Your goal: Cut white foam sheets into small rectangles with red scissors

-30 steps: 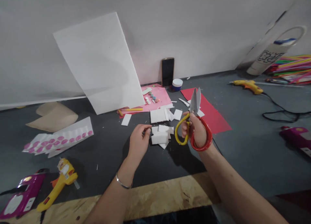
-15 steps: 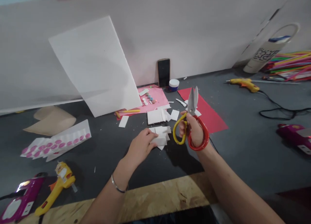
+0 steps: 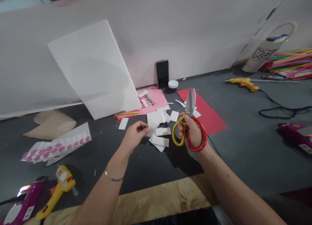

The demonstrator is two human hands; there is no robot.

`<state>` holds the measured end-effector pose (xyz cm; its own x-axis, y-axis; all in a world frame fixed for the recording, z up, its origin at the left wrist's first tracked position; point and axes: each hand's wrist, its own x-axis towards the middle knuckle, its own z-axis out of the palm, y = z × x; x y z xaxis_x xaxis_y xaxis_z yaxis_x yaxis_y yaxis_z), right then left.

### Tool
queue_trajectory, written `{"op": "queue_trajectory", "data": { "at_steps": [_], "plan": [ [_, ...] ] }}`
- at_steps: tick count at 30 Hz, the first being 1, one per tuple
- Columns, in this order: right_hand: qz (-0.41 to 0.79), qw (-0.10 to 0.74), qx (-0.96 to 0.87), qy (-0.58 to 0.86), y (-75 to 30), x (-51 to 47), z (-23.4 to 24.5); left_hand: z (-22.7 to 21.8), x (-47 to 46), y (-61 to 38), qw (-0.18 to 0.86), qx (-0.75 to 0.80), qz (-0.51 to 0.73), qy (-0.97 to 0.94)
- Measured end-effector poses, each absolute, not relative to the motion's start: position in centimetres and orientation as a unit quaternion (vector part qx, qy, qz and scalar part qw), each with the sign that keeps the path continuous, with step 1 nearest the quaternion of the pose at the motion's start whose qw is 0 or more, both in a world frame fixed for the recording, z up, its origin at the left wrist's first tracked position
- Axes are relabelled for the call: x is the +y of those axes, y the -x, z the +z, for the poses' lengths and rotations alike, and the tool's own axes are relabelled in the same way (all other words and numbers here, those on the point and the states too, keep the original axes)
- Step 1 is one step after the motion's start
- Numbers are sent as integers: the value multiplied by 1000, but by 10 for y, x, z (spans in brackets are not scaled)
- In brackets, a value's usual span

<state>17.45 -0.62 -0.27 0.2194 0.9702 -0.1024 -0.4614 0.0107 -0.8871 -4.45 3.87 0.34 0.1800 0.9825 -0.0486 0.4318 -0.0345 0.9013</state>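
Observation:
My right hand grips scissors with one yellow and one red handle loop, blades closed and pointing up. My left hand pinches a small white foam piece, lifted just above a heap of similar white pieces on the dark grey surface. The two hands are close together, the scissors to the right of the heap.
A large white sheet leans on the wall. A phone, a small jar, pink paper and red paper lie behind. Glue guns, a cable, pink-dotted strip and a chipboard edge surround.
My left hand went from reaching into the white pieces to pinching one and lifting it off the heap. The scissors stayed nearly still, upright in my right hand.

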Motion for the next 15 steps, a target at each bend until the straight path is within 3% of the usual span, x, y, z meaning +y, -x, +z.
{"op": "queue_trajectory", "data": {
  "at_steps": [3, 15],
  "plan": [
    [552, 648, -293, 436, -174, -6, -3, -6, 69, 38, 443, 597, 350, -570],
    [530, 643, -300, 464, -169, -5, -2, -12, 93, 17, 380, 631, 316, -598]
  ]
}}
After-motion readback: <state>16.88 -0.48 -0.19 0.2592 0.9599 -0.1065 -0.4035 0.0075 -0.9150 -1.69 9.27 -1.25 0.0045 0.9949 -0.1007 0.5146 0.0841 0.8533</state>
